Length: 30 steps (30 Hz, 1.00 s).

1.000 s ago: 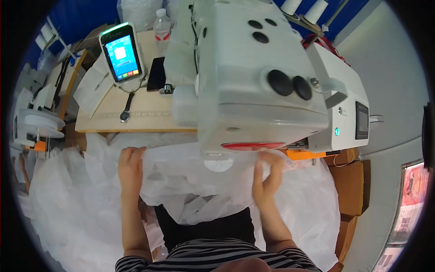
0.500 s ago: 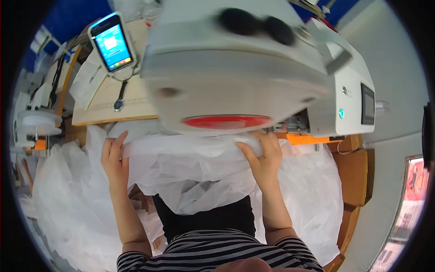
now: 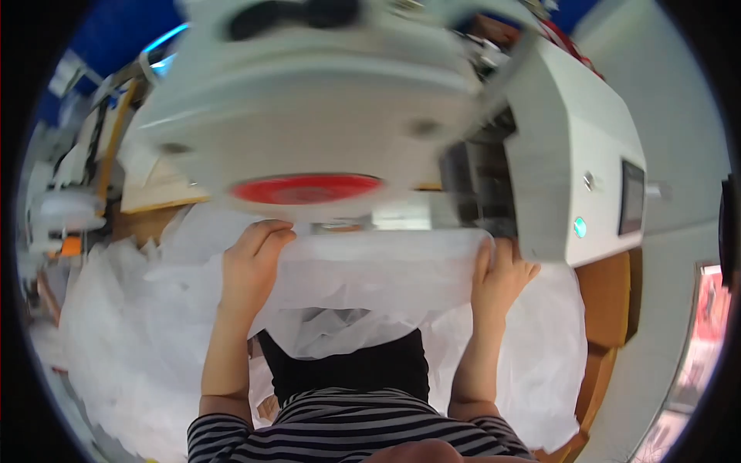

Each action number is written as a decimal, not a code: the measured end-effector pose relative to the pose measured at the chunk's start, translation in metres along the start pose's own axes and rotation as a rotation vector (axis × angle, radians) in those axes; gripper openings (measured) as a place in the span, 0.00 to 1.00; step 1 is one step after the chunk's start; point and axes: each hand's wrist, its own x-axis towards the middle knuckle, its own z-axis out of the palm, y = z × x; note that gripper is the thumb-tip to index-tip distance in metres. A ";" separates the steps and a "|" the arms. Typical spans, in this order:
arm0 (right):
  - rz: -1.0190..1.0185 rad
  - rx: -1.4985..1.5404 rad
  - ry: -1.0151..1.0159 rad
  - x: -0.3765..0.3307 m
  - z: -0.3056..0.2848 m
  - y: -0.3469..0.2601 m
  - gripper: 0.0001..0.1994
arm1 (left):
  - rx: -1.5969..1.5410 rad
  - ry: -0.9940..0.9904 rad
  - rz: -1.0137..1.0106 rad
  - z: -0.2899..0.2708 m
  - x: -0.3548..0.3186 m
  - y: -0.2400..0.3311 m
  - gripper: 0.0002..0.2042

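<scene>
A large heap of thin, sheer white fabric [image 3: 370,270] hangs in front of me and over my lap. Its upper edge is drawn fairly straight along the front of a white machine. At the left end of this edge, my left hand [image 3: 255,258] grips the fabric with bent fingers, fingertips partly hidden. My right hand [image 3: 502,278] pinches the right end, thumb on the near side and fingers by the machine's dark mechanism [image 3: 482,189]. Above the edge is the white machine head [image 3: 301,123], blurred, with a red oval marking.
On the right stands the machine's white housing [image 3: 575,154] with a lit button and a small dark screen [image 3: 631,197]. Brown cardboard boxes [image 3: 602,309] line the right side. A wooden tabletop [image 3: 158,189] and a spool-like white part [image 3: 69,208] are at left.
The machine head now appears farther left, covering most of the phone-like screen and baring the dark mechanism. Both hands have moved right with the fabric, and its edge is straighter.
</scene>
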 end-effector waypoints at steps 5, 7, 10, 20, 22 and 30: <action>-0.054 0.082 0.138 0.001 0.011 -0.001 0.08 | 0.041 0.055 -0.139 0.003 -0.025 -0.020 0.05; -0.067 0.018 0.155 0.006 0.016 0.003 0.10 | 0.035 0.094 -0.128 0.000 -0.019 -0.016 0.05; 0.031 -0.198 0.002 0.004 0.026 0.010 0.15 | 0.364 0.145 0.032 0.007 -0.028 -0.027 0.11; -0.417 -0.016 -0.069 0.006 -0.028 -0.124 0.21 | 0.282 0.141 -0.034 -0.026 -0.074 -0.058 0.05; -0.167 0.407 -0.147 0.001 0.005 -0.091 0.17 | 0.304 0.149 -0.075 -0.036 -0.091 -0.070 0.05; 0.049 0.833 0.439 -0.013 0.094 -0.046 0.15 | -0.423 0.272 -0.323 -0.019 -0.109 -0.082 0.05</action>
